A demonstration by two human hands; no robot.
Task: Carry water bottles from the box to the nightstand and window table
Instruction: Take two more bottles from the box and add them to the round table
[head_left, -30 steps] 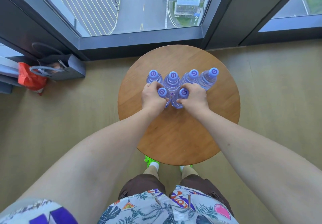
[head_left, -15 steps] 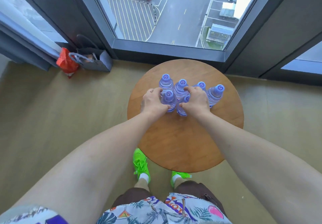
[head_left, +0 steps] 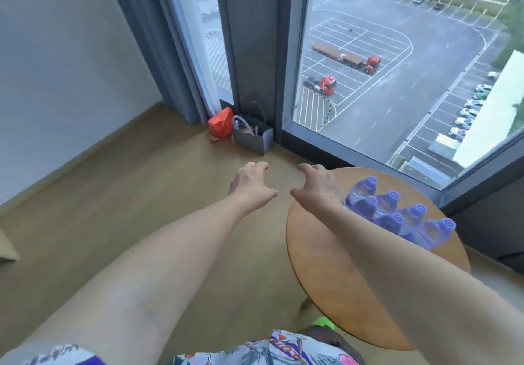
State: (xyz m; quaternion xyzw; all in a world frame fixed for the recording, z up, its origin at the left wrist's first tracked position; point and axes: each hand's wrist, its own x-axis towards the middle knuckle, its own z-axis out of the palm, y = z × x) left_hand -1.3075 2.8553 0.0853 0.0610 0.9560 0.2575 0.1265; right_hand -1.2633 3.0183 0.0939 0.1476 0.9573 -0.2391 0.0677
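The biggest thing in view is the tan wood floor (head_left: 141, 222), running up to a pale wall (head_left: 56, 52) on the left and the big window (head_left: 382, 66) up top, which looks down on a parking lot with a couple of red trucks. Next is the round wooden window table (head_left: 340, 279), sitting at the right just beside the window frame. On its far side stand the water bottles (head_left: 397, 217), a tight cluster of six clear ones with purple caps, all upright and touching each other. Both bare arms stretch forward from the bottom of the view. The left hand (head_left: 251, 187) hangs over the floor to the left of the table, fingers loosely spread and a bit curled, holding nothing. The right hand (head_left: 317, 187) hovers over the table's left edge, same deal: fingers relaxed and spread, nothing in it, just beside the bottles but not touching them. Back in the corner by the curtain (head_left: 170, 38) sits a small grey bag (head_left: 253, 137) with an orange bag (head_left: 220, 123) right against it.
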